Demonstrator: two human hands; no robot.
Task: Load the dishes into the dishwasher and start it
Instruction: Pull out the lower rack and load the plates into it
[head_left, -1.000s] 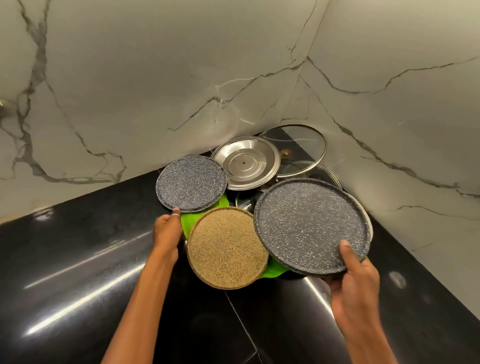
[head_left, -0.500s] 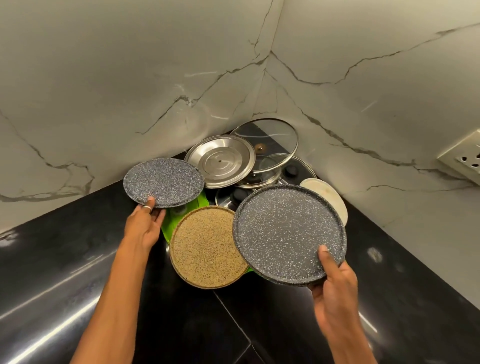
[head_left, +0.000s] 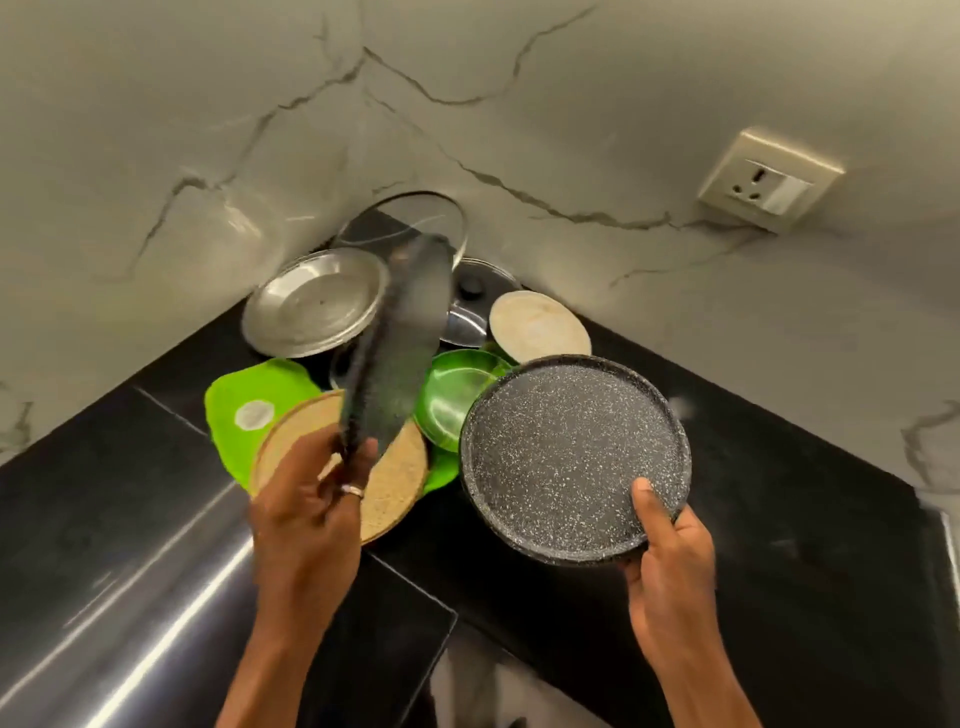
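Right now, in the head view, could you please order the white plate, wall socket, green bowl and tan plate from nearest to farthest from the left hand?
From the left hand:
1. tan plate, right beside it, on the counter.
2. green bowl, further back and right.
3. white plate, back near the wall.
4. wall socket, up on the right wall.

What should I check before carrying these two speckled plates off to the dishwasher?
1. Left hand holds small speckled plate: ok, tilted on edge.
2. Right hand holds large speckled plate, thumb on top: ok.
3. The two plates apart: ok.
4. Counter emptied of dishes: not ok; tan plate, green bowl, steel plate remain.
5. Dishwasher open: cannot tell, out of view.
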